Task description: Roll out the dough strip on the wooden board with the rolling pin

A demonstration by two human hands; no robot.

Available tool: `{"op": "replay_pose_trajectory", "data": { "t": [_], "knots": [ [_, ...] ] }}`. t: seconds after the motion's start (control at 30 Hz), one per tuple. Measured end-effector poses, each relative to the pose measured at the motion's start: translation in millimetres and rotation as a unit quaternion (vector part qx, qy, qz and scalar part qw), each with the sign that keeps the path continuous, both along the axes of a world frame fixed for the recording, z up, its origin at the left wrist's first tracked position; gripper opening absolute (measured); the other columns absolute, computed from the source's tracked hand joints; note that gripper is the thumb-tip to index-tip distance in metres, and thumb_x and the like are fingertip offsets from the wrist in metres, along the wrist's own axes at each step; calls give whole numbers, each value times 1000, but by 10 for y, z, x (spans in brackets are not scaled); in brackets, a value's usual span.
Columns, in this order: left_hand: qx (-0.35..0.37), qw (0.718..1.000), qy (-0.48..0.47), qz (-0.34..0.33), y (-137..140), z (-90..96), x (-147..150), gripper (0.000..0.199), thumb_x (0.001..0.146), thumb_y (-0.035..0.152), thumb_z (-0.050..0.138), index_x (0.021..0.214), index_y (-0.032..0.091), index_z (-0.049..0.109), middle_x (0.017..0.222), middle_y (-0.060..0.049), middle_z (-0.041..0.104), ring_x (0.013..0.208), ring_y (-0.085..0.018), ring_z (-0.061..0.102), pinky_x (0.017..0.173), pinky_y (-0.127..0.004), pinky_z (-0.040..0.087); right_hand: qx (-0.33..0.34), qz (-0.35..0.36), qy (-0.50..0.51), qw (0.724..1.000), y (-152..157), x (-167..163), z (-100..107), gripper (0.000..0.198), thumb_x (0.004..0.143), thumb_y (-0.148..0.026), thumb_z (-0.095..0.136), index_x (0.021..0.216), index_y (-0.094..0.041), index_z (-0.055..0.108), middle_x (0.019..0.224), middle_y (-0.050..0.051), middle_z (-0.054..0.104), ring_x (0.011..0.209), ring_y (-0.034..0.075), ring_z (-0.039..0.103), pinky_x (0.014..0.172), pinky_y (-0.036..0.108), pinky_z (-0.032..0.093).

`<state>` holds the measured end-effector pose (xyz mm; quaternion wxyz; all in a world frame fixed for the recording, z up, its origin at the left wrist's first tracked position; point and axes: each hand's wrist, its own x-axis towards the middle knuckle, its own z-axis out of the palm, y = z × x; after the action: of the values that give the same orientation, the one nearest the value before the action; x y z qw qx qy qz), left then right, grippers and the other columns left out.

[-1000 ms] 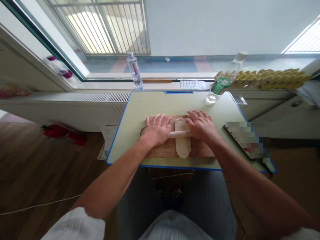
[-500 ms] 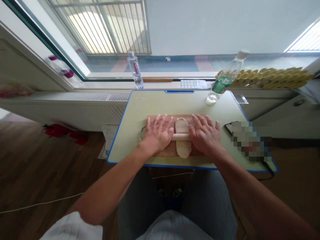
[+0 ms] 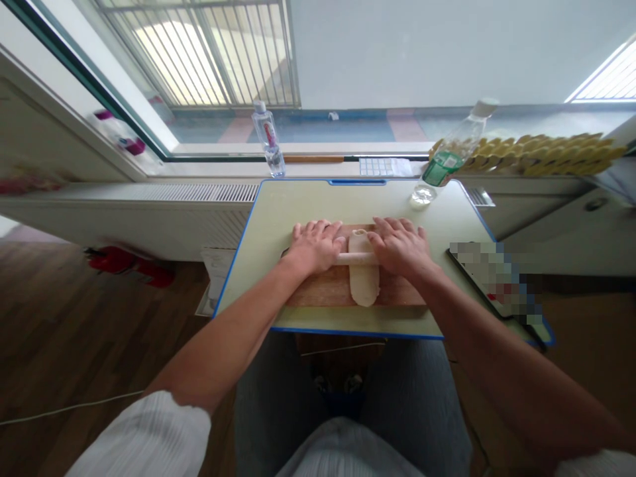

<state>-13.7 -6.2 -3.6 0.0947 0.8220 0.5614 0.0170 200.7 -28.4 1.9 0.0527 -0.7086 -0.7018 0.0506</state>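
Observation:
A pale rolling pin (image 3: 356,259) lies crosswise over a long flat strip of dough (image 3: 364,285) on a wooden cutting board (image 3: 318,289). My left hand (image 3: 318,245) holds the pin's left part under its palm, fingers reaching forward over the board's far side. On the other side of the dough, my right hand (image 3: 399,244) bears on the pin's right part in the same way, thumb close to the dough. Both ends of the pin are hidden beneath my hands. The dough's far end has a small curled fold.
The board rests on a small blue-edged table (image 3: 298,199). A green-labelled bottle (image 3: 442,169) stands at its back right, and a dark-edged, blurred-out flat object (image 3: 489,278) lies on the right. Another clear bottle (image 3: 271,142) is by the window sill, behind the table.
Both hands and the rolling pin have moved forward, away from me, along the dough. More of the dough's near part and of the board now shows.

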Motion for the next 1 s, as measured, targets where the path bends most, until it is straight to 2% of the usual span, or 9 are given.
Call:
{"op": "replay_pose_trajectory", "data": {
  "t": [0.17, 0.3, 0.43, 0.6, 0.73, 0.87, 1.0],
  "knots": [
    [-3, 1000, -7, 16, -200, 35, 12, 69, 112, 55, 20, 173, 27, 37, 180, -9, 35, 167, -32, 28, 135, -69, 16, 66, -6, -4, 998, -185, -28, -56, 65, 111, -49, 30, 167, -23, 50, 171, 10, 50, 157, 40, 39, 128, 70, 28],
    [1, 1000, 6, 18, -313, 58, 18, 69, 113, 53, 21, 174, 25, 34, 182, -9, 31, 168, -33, 26, 136, -68, 13, 93, -11, -12, 996, -329, -52, -91, 63, 111, -47, 31, 166, -23, 51, 170, 10, 51, 157, 39, 39, 128, 70, 27],
    [16, 1000, 6, 14, -267, 53, 20, 67, 112, 53, 25, 171, 25, 39, 179, -11, 38, 165, -33, 32, 135, -67, 17, 77, -10, -8, 997, -314, -47, -69, 63, 111, -46, 31, 166, -23, 51, 169, 11, 53, 155, 38, 42, 127, 70, 29],
    [54, 998, 2, 12, -108, 27, 22, 61, 111, 54, 30, 161, 28, 54, 162, -12, 55, 147, -34, 49, 127, -62, 32, 39, -1, -2, 999, -144, -17, -35, 63, 111, -50, 30, 164, -23, 52, 168, 11, 54, 151, 37, 46, 126, 69, 33],
    [67, 998, 1, 13, -38, 31, 27, 56, 110, 52, 33, 156, 30, 59, 156, -12, 58, 141, -35, 51, 121, -58, 38, 37, -4, 13, 999, -64, -9, -31, 62, 112, -52, 30, 161, -24, 56, 164, 12, 57, 148, 36, 47, 125, 65, 34],
    [61, 998, 4, 18, -17, 70, 35, 52, 110, 49, 35, 151, 31, 61, 154, -12, 59, 141, -35, 50, 118, -57, 41, 53, -9, 12, 999, -39, -16, -15, 55, 110, -49, 35, 147, -22, 66, 153, 15, 65, 140, 37, 53, 119, 57, 41],
    [59, 998, 3, 20, 19, 100, 44, 47, 109, 45, 38, 144, 30, 65, 151, -13, 60, 140, -35, 51, 116, -57, 42, 48, -19, 9, 999, 15, -24, 13, 51, 110, -50, 36, 135, -22, 71, 146, 16, 68, 135, 37, 55, 114, 53, 42]
  ]
}}
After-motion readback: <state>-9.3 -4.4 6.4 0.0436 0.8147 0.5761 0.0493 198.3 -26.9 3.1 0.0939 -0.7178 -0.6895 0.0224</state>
